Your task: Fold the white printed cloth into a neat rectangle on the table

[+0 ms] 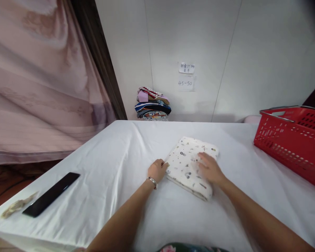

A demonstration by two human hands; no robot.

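Observation:
A folded white cloth (185, 162) with small scattered prints lies slantwise on the white-covered table (99, 168). At its left edge is my left hand (157, 170), with a bracelet on the wrist; its curled fingers and thumb grip the cloth's side. My right hand (210, 168) rests over the right part of the cloth with fingers spread, slightly blurred by motion. The cloth's layered fold shows along its near edge. Whether it is a garment or a plain sheet I cannot tell.
A red plastic basket (291, 140) stands on the table at the right. Several folded fabrics (153, 105) are stacked at the back, by the wall. At the left lie a long black flat object (51, 194) and a beige bundle (17, 207). A pink curtain (42, 77) hangs beyond.

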